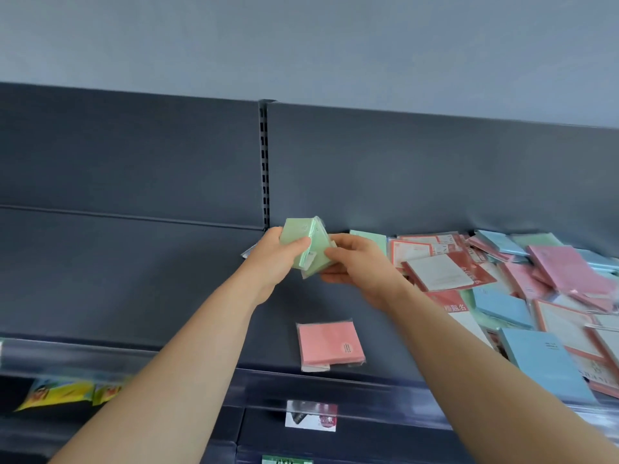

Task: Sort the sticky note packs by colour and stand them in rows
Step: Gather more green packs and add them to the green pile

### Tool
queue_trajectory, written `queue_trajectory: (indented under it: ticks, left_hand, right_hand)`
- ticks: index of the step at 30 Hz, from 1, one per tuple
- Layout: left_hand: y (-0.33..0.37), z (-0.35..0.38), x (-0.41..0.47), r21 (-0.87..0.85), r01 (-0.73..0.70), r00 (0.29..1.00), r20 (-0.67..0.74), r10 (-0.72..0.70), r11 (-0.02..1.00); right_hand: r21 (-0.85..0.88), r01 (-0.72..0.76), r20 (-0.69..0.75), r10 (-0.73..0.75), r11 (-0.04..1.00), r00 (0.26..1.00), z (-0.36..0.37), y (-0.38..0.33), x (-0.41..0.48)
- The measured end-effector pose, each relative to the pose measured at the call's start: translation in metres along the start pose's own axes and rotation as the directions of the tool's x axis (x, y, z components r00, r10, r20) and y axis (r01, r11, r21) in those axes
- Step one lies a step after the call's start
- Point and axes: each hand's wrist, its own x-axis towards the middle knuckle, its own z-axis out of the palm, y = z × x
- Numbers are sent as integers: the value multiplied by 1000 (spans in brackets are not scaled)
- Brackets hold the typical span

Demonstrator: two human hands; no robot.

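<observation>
Green packs (306, 249), several, film-wrapped: held in mid-air above the shelf (167, 279), close to the back panel (435, 179) and just right of the slotted upright (264, 169). They touch neither shelf nor panel.

Left hand (274, 259): wrapped round the bundle from the left, thumb across its near face, fingers (298, 245) clamped on it. I judge this hand carries the weight.

Right hand (358, 266): fingertips pinching the bundle's lower right edge. This looks like squaring the packs together, since they splay apart at the top like a half-open fan.

Orientation: broad faces turned left and slightly up, thin edges toward me. The bundle tilts, its longer run sloping from upper left to lower right and its top corner aimed at the panel. Each pack looks near-square, so I cannot name a pack's own long axis. To stand in a row the bundle needs righting onto one edge.

Pink pack (330, 346): one, lying flat near the shelf's front lip, below my hands and well apart from the rest. Probably the seed of a pink group.

Heap of packs (502, 279): blue, pink, green and red-bordered, overlapping flat at the right of the shelf, unsorted. Most of the task remains.

Also present: price label (311, 415) on the front rail; yellow packets (60, 393) on the level below, left.
</observation>
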Motion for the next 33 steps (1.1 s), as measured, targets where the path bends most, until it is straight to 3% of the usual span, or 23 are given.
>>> queue_trajectory:
  ticks: [7,19,33]
  left_hand:
    - [-6,-53,-17,-118,-14,981,-195,-9,993]
    - [-15,-229,-60,-33,53,937,-344,-61,998]
    - [-40,-426,-99,1,43,922,-385,-40,999]
  right_hand:
    - [67,36,130,-44,997,991,50,-9,9]
    - [11,45,263,-47,999,964,229,-36,42]
    - [73,28,204,-42,997,978,438,-39,67]
